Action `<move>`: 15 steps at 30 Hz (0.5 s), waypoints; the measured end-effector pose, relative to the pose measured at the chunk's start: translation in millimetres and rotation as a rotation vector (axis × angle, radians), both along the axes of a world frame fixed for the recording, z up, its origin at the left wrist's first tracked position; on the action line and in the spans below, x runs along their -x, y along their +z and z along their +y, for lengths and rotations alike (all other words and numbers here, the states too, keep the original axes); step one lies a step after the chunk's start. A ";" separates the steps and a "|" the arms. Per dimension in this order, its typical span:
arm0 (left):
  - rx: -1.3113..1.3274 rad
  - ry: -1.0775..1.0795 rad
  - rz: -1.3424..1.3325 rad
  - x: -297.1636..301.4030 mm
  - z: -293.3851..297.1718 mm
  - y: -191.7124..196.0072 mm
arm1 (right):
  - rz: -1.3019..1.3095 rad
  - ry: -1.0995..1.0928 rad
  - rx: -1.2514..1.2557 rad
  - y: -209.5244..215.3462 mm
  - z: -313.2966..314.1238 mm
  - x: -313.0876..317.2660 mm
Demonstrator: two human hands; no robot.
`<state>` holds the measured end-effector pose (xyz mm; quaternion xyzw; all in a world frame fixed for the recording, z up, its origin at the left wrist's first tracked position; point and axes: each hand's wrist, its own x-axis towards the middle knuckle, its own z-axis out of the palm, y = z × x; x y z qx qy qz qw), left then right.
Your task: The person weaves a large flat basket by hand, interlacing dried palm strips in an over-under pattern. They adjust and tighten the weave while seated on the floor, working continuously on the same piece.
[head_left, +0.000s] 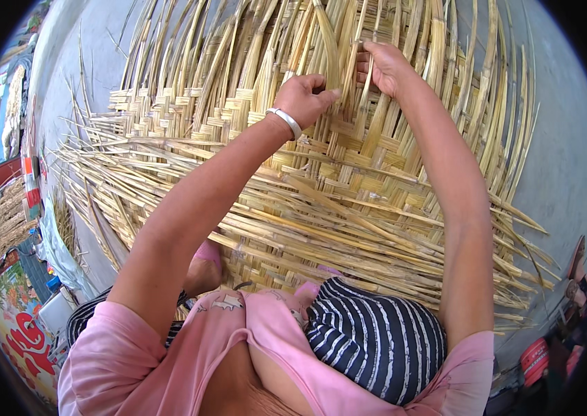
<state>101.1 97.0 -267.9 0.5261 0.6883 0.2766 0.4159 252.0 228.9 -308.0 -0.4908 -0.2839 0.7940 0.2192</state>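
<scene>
A half-woven mat [363, 182] of flat yellow reed strips spreads out in front of me. Its upright strips fan away toward the far side. My left hand [305, 98], with a silver bangle [286, 123] at the wrist, is closed around a reed strip [329, 52] that bends up from the weave; its fingertips are partly hidden. To its right and slightly farther off, my right hand [384, 68] pinches another upright strip between thumb and curled fingers. Both hands are just above the woven edge.
Loose reed strips [259, 220] lie crosswise over the near part of the mat, close to my legs. Grey floor [564, 139] surrounds it. At the left are a bundle of straw [2, 218] and a pale blue plastic sheet [61, 249]; a red object [535, 362] sits at the lower right.
</scene>
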 end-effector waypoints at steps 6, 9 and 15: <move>-0.018 0.036 -0.049 1.3 -1.2 -7.9 | 0.031 -0.042 -0.105 -4.9 -2.4 7.1; -0.041 0.041 -0.043 1.9 -2.9 -11.7 | 0.091 0.017 -0.088 16.8 -15.7 1.1; -0.016 0.020 0.015 2.1 2.6 -21.1 | -0.082 0.099 -0.265 13.6 -15.8 -3.0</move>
